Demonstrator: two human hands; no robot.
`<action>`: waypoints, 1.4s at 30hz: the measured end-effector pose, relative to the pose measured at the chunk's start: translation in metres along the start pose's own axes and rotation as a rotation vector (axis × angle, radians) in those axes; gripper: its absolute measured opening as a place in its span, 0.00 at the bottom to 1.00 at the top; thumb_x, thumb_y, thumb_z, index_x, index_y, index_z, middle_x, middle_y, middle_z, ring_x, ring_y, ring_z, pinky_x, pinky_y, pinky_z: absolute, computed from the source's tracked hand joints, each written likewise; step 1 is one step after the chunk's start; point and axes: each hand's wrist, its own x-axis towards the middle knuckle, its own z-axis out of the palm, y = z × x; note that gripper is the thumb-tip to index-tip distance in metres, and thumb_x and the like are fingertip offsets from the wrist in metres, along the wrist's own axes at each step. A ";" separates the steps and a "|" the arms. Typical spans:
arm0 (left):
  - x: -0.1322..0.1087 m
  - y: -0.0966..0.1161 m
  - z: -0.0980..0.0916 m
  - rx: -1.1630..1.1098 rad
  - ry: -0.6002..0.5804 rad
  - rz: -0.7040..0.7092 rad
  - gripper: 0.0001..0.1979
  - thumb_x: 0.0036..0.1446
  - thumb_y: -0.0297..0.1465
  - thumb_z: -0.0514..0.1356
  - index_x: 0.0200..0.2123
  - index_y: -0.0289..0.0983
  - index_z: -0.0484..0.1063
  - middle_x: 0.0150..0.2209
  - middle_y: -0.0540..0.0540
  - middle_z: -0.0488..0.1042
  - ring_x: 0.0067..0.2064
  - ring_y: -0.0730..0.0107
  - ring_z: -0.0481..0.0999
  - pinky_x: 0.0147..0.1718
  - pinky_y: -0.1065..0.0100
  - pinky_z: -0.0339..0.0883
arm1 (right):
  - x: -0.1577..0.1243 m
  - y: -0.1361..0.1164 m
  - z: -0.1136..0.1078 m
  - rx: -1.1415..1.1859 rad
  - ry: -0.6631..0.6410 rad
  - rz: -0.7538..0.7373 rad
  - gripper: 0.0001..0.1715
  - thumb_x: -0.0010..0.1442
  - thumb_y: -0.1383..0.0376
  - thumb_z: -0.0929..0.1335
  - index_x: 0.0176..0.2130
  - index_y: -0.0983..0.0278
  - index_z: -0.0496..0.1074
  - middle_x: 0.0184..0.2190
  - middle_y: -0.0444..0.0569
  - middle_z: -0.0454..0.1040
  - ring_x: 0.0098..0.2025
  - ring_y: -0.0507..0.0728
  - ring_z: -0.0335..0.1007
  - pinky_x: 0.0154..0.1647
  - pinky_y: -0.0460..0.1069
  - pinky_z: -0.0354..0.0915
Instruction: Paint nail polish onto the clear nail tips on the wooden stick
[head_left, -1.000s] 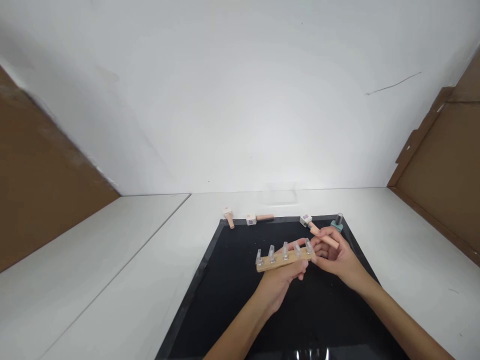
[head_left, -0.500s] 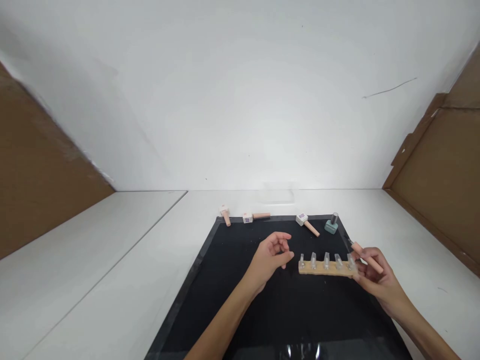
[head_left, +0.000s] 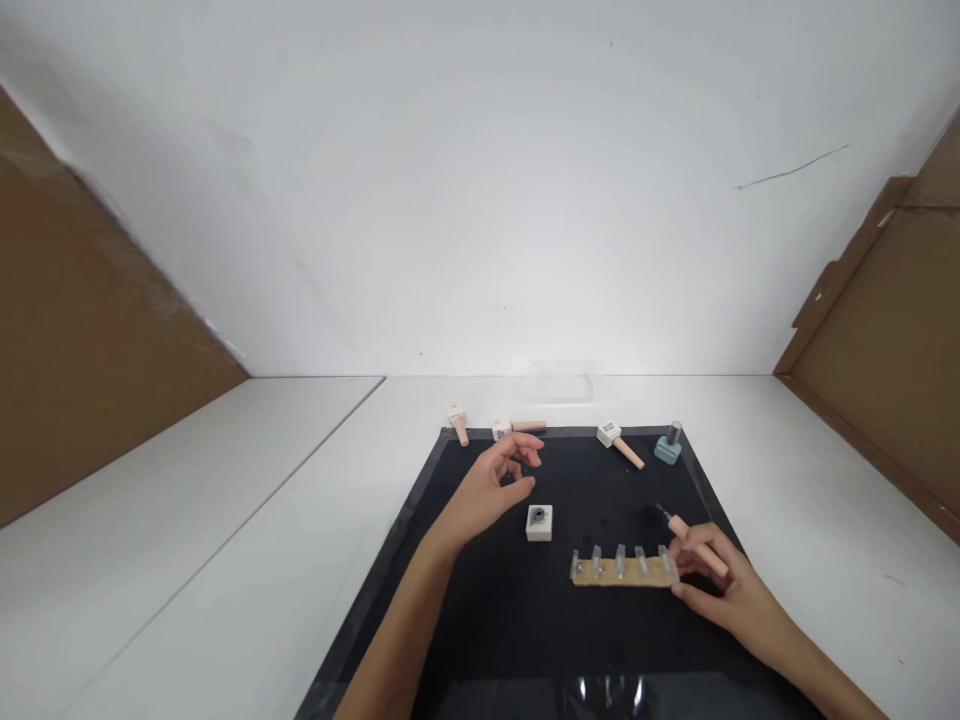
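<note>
Your right hand (head_left: 724, 585) holds a pink-handled brush (head_left: 679, 527) and a tan strip (head_left: 624, 574) bearing clear tips (head_left: 620, 560), while your loosely curled left hand (head_left: 484, 492) hovers near an open white bottle (head_left: 539, 530).

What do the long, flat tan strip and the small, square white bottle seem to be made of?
Tan strip: probably wood or cardboard, from its matte, light-brown surface. White bottle: perhaps coated glass or plastic, as its smooth walls look opaque.

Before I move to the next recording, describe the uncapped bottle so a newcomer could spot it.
Find the black mat on the white table. On it, between the left hand and the tan strip, stands a small, square white bottle. Unlike the other bottles, it has no cap, only a dark, round neck.
</note>
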 end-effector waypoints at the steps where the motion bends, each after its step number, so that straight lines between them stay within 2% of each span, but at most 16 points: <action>1: 0.000 -0.001 -0.006 0.106 -0.078 -0.040 0.18 0.40 0.25 0.58 0.39 0.39 0.68 0.36 0.48 0.70 0.41 0.65 0.69 0.38 0.67 0.61 | 0.003 -0.004 0.002 -0.088 -0.008 -0.014 0.11 0.51 0.66 0.71 0.34 0.58 0.65 0.32 0.45 0.74 0.39 0.59 0.74 0.45 0.56 0.69; 3: 0.001 -0.005 -0.016 0.271 -0.261 -0.146 0.23 0.39 0.24 0.57 0.43 0.40 0.66 0.43 0.47 0.70 0.47 0.61 0.68 0.45 0.64 0.59 | 0.010 -0.010 0.004 -0.208 -0.047 -0.013 0.10 0.51 0.68 0.71 0.33 0.58 0.67 0.35 0.47 0.75 0.46 0.62 0.72 0.51 0.60 0.64; 5: 0.001 -0.009 -0.021 0.414 -0.406 -0.269 0.25 0.36 0.25 0.60 0.43 0.41 0.67 0.46 0.46 0.69 0.50 0.57 0.66 0.46 0.62 0.59 | 0.016 -0.011 0.007 -0.259 -0.089 -0.005 0.10 0.50 0.70 0.71 0.33 0.58 0.68 0.38 0.49 0.74 0.53 0.65 0.68 0.54 0.61 0.61; 7: 0.002 -0.013 -0.020 0.517 -0.475 -0.300 0.25 0.35 0.27 0.63 0.42 0.42 0.68 0.46 0.47 0.67 0.51 0.54 0.63 0.47 0.61 0.59 | 0.020 -0.008 0.010 -0.311 -0.104 -0.009 0.11 0.48 0.72 0.71 0.32 0.59 0.69 0.39 0.49 0.73 0.52 0.66 0.68 0.53 0.61 0.62; 9: 0.003 -0.017 -0.017 0.589 -0.494 -0.261 0.22 0.35 0.29 0.65 0.39 0.41 0.69 0.46 0.47 0.66 0.51 0.53 0.62 0.48 0.59 0.57 | 0.024 -0.007 0.010 -0.376 -0.121 -0.013 0.13 0.46 0.74 0.71 0.32 0.59 0.70 0.37 0.48 0.73 0.48 0.66 0.70 0.51 0.62 0.63; 11: 0.004 -0.022 -0.014 0.633 -0.487 -0.208 0.19 0.35 0.30 0.66 0.35 0.40 0.69 0.46 0.47 0.66 0.50 0.53 0.62 0.50 0.57 0.55 | 0.026 -0.009 0.007 -0.397 -0.175 -0.006 0.15 0.45 0.75 0.71 0.33 0.58 0.70 0.37 0.47 0.73 0.47 0.65 0.70 0.52 0.62 0.62; 15: 0.006 -0.029 -0.008 0.547 -0.460 -0.100 0.14 0.40 0.30 0.62 0.35 0.39 0.68 0.44 0.47 0.70 0.48 0.58 0.65 0.48 0.60 0.58 | 0.033 -0.024 -0.010 -0.308 -0.325 -0.002 0.15 0.51 0.73 0.69 0.39 0.58 0.68 0.46 0.50 0.72 0.59 0.65 0.61 0.57 0.60 0.58; 17: 0.006 -0.029 -0.004 0.509 -0.426 -0.076 0.13 0.43 0.29 0.59 0.36 0.39 0.67 0.44 0.47 0.71 0.45 0.61 0.67 0.45 0.63 0.60 | 0.041 -0.034 -0.015 -0.286 -0.285 -0.033 0.10 0.56 0.69 0.67 0.40 0.58 0.67 0.44 0.49 0.74 0.58 0.63 0.62 0.58 0.60 0.55; 19: 0.005 -0.027 0.001 0.462 -0.375 -0.045 0.11 0.44 0.28 0.58 0.34 0.38 0.66 0.44 0.47 0.72 0.42 0.64 0.69 0.41 0.66 0.62 | 0.050 -0.044 -0.014 -0.240 -0.192 -0.071 0.04 0.59 0.63 0.66 0.38 0.58 0.66 0.38 0.48 0.75 0.49 0.62 0.70 0.55 0.60 0.58; 21: 0.004 -0.024 0.007 0.412 -0.325 0.008 0.10 0.44 0.27 0.57 0.33 0.38 0.65 0.42 0.47 0.72 0.38 0.67 0.69 0.37 0.68 0.62 | 0.060 -0.051 -0.006 -0.141 -0.078 -0.088 0.07 0.61 0.57 0.64 0.37 0.58 0.65 0.30 0.46 0.75 0.37 0.59 0.72 0.48 0.58 0.62; 24: 0.003 -0.018 0.013 0.380 -0.281 0.079 0.08 0.45 0.26 0.56 0.32 0.38 0.65 0.33 0.50 0.69 0.32 0.71 0.67 0.32 0.70 0.61 | 0.072 -0.055 0.014 0.040 0.000 -0.130 0.17 0.60 0.50 0.63 0.34 0.60 0.68 0.21 0.44 0.73 0.30 0.58 0.70 0.43 0.55 0.63; 27: 0.002 -0.013 0.016 0.350 -0.241 0.123 0.07 0.46 0.28 0.58 0.32 0.37 0.66 0.30 0.52 0.66 0.30 0.73 0.64 0.30 0.71 0.59 | 0.076 -0.052 0.030 0.147 0.053 -0.129 0.19 0.59 0.48 0.63 0.34 0.61 0.69 0.17 0.40 0.68 0.25 0.55 0.67 0.40 0.54 0.64; 31: 0.002 -0.012 0.016 0.255 -0.194 0.104 0.06 0.49 0.31 0.57 0.31 0.36 0.66 0.27 0.53 0.63 0.28 0.74 0.61 0.28 0.72 0.56 | 0.071 -0.043 0.037 0.190 0.080 -0.103 0.17 0.61 0.49 0.62 0.37 0.60 0.65 0.15 0.37 0.64 0.21 0.53 0.62 0.33 0.50 0.63; 34: 0.003 -0.016 0.016 0.165 -0.191 0.080 0.06 0.50 0.32 0.55 0.32 0.35 0.66 0.25 0.53 0.62 0.27 0.74 0.61 0.28 0.72 0.55 | 0.066 -0.038 0.038 0.202 0.055 -0.076 0.15 0.60 0.51 0.64 0.34 0.60 0.63 0.15 0.36 0.64 0.20 0.52 0.60 0.30 0.49 0.61; 42: 0.004 -0.018 0.024 0.076 -0.224 0.028 0.10 0.45 0.36 0.58 0.29 0.34 0.66 0.23 0.54 0.59 0.25 0.76 0.57 0.24 0.73 0.50 | 0.061 -0.033 0.039 0.270 0.003 -0.067 0.16 0.60 0.50 0.65 0.36 0.60 0.64 0.19 0.37 0.65 0.24 0.52 0.61 0.31 0.47 0.59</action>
